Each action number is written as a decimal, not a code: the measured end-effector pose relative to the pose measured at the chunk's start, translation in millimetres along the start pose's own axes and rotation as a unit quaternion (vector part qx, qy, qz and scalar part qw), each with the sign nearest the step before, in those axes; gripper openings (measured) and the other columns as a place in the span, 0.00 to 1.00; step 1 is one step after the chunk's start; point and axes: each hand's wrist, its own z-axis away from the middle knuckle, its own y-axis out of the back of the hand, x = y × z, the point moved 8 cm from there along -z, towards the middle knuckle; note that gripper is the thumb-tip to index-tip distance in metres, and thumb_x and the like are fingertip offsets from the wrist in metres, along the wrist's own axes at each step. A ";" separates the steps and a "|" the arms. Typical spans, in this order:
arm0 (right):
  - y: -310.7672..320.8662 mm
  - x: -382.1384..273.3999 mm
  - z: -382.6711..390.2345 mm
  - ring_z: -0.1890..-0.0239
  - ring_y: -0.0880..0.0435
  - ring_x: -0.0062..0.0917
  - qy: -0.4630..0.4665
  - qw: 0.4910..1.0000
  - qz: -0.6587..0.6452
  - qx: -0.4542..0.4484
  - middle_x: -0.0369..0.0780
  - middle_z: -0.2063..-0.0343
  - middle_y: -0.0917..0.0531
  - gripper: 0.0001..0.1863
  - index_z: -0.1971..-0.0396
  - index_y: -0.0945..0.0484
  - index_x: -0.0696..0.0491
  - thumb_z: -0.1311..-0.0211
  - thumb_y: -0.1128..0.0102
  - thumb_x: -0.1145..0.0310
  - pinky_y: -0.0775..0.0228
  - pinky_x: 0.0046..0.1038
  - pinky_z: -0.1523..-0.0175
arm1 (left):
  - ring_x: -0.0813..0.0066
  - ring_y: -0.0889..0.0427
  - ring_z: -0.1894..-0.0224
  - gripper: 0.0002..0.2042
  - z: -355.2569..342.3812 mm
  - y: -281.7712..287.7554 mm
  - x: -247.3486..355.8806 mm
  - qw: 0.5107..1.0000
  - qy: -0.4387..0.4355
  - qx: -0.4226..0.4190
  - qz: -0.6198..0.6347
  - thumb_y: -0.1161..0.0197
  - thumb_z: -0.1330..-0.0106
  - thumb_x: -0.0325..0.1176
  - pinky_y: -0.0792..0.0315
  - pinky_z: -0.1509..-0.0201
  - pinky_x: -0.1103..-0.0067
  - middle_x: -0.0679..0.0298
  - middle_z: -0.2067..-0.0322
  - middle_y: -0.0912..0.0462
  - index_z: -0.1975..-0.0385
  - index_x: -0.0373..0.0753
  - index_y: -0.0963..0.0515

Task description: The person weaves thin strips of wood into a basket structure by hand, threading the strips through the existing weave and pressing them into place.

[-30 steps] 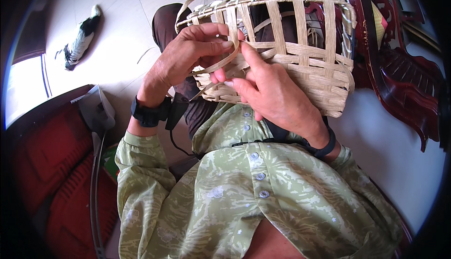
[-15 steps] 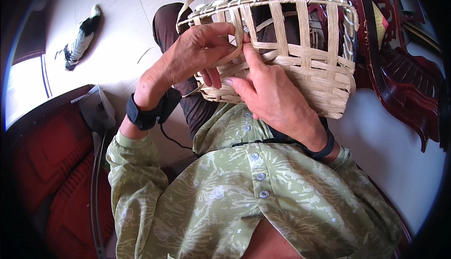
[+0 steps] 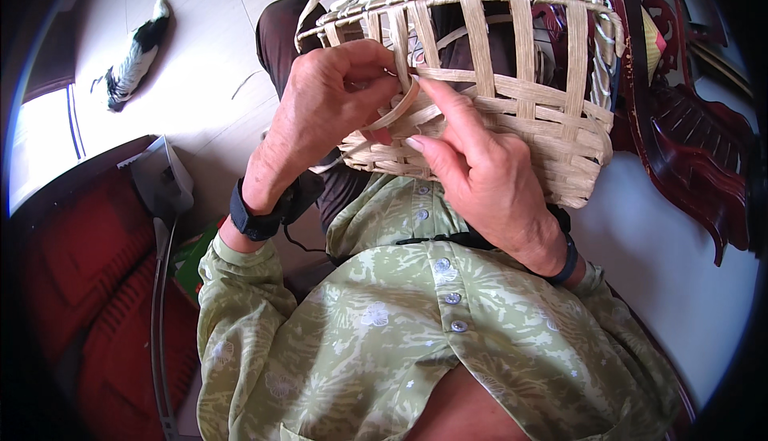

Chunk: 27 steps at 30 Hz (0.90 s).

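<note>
A tan woven basket [image 3: 524, 81] of flat strips rests tilted across my lap, its side facing me. Upright stakes rise to a rim bound with pale wrapping, and the lower part is closely woven. At its left part, my left hand [image 3: 332, 93] pinches a flat weaving strip [image 3: 406, 106], which bends in a loop beside an upright stake. My right hand [image 3: 488, 165] has its index finger stretched out, the tip touching the weave by that loop. Its thumb stands apart from the index, and the other fingers curl underneath, partly hidden. Some left fingertips are hidden behind the strips.
Dark red carved wooden furniture [image 3: 688, 137] stands close at the right. On the pale tiled floor at the upper left lies a black-and-white feathery thing [image 3: 138, 57]. A red seat [image 3: 104, 281] and a long-handled grey dustpan-like tool [image 3: 164, 185] are at the left.
The basket has shifted slightly right. My right hand has moved a little right and down, and its index fingertip now lies by the strip's loop. My left hand keeps its pinch.
</note>
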 end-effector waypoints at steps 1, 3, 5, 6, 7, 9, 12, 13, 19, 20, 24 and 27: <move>1.7 -0.5 0.6 0.75 0.16 0.38 0.018 1.000 0.010 0.011 0.46 0.77 0.19 0.25 0.41 0.27 0.55 0.38 0.35 0.75 0.27 0.35 0.70 | 0.79 0.15 0.73 0.08 -0.5 1.5 2.7 1.000 -0.018 0.008 -0.002 0.40 0.33 0.22 0.20 0.74 0.83 0.60 0.68 0.13 0.57 0.28 0.21; 0.9 -3.5 0.9 0.74 0.16 0.37 0.047 0.998 0.028 0.030 0.45 0.77 0.18 0.21 0.45 0.25 0.55 0.38 0.35 0.75 0.26 0.34 0.70 | 0.80 0.16 0.73 0.07 -0.4 2.8 3.8 1.000 -0.023 0.008 -0.020 0.39 0.33 0.23 0.20 0.72 0.82 0.61 0.68 0.13 0.58 0.29 0.21; 1.9 -8.2 -0.6 0.74 0.15 0.36 0.068 0.996 0.044 0.042 0.44 0.77 0.18 0.16 0.51 0.24 0.55 0.38 0.35 0.75 0.25 0.32 0.70 | 0.80 0.15 0.68 0.06 0.9 2.7 1.4 0.999 -0.004 -0.003 -0.050 0.38 0.32 0.23 0.19 0.70 0.82 0.61 0.66 0.13 0.58 0.30 0.22; -0.2 -7.2 -2.8 0.74 0.14 0.31 0.049 0.996 0.072 0.010 0.42 0.76 0.17 0.09 0.60 0.25 0.55 0.38 0.35 0.76 0.23 0.30 0.70 | 0.80 0.15 0.70 0.06 1.3 2.2 -0.4 0.999 0.008 -0.005 -0.037 0.39 0.33 0.22 0.19 0.71 0.82 0.61 0.67 0.13 0.59 0.30 0.22; 2.3 -8.9 -4.7 0.75 0.14 0.28 0.047 0.999 0.022 -0.008 0.41 0.75 0.16 0.08 0.61 0.25 0.56 0.38 0.36 0.76 0.24 0.29 0.71 | 0.81 0.16 0.73 0.06 1.4 2.6 -0.5 1.000 0.008 -0.003 -0.021 0.40 0.34 0.22 0.20 0.72 0.82 0.61 0.68 0.13 0.60 0.30 0.21; 7.9 -8.7 -8.1 0.77 0.14 0.23 0.014 0.994 -0.063 -0.084 0.40 0.74 0.15 0.05 0.64 0.25 0.56 0.37 0.37 0.76 0.25 0.27 0.74 | 0.81 0.17 0.76 0.06 0.4 2.4 0.6 1.000 0.002 -0.005 -0.016 0.41 0.35 0.21 0.21 0.73 0.82 0.61 0.70 0.13 0.61 0.29 0.21; 44.4 -6.4 -12.2 0.85 0.20 0.18 -0.032 0.922 -0.384 -0.042 0.44 0.73 0.15 0.04 0.64 0.27 0.57 0.28 0.44 0.72 0.39 0.16 0.87 | 0.80 0.16 0.75 0.05 -0.8 3.8 6.1 0.998 -0.020 -0.023 -0.054 0.40 0.35 0.20 0.21 0.76 0.82 0.60 0.71 0.14 0.61 0.31 0.21; 53.2 -4.2 -13.9 0.85 0.20 0.19 -0.037 0.893 -0.448 -0.017 0.45 0.72 0.15 0.07 0.62 0.29 0.57 0.27 0.45 0.69 0.40 0.16 0.87 | 0.80 0.15 0.74 0.05 -2.2 4.7 14.7 0.993 -0.069 -0.022 -0.095 0.39 0.34 0.21 0.21 0.76 0.83 0.61 0.71 0.14 0.60 0.32 0.21; 35.7 7.3 -11.5 0.82 0.19 0.19 -0.093 0.903 -0.419 0.021 0.47 0.67 0.15 0.14 0.52 0.31 0.59 0.25 0.47 0.63 0.37 0.15 0.82 | 0.86 0.18 0.64 0.06 6.5 6.6 6.0 0.985 0.003 -0.158 0.065 0.36 0.34 0.24 0.23 0.63 0.85 0.68 0.66 0.16 0.59 0.36 0.21; 33.6 8.6 -10.6 0.82 0.19 0.19 -0.103 0.908 -0.406 0.024 0.47 0.68 0.16 0.14 0.52 0.30 0.59 0.25 0.46 0.64 0.36 0.15 0.82 | 0.87 0.20 0.62 0.07 8.6 6.4 2.1 0.981 0.017 -0.173 0.081 0.34 0.34 0.25 0.24 0.61 0.86 0.68 0.64 0.17 0.58 0.36 0.21; 34.2 6.9 -10.2 0.81 0.19 0.18 -0.094 0.922 -0.374 0.026 0.46 0.68 0.16 0.12 0.52 0.29 0.60 0.26 0.46 0.67 0.36 0.14 0.81 | 0.78 0.18 0.50 0.17 9.9 5.8 2.0 0.963 -0.041 -0.183 0.195 0.26 0.38 0.35 0.20 0.47 0.83 0.65 0.55 0.20 0.54 0.36 0.23; 32.5 8.7 -9.0 0.81 0.21 0.14 -0.100 0.923 -0.371 0.017 0.42 0.70 0.16 0.10 0.54 0.27 0.60 0.26 0.45 0.69 0.38 0.13 0.81 | 0.77 0.19 0.53 0.13 10.2 17.8 -1.5 0.990 -0.101 -0.048 -0.086 0.25 0.42 0.29 0.22 0.50 0.81 0.67 0.56 0.23 0.59 0.37 0.20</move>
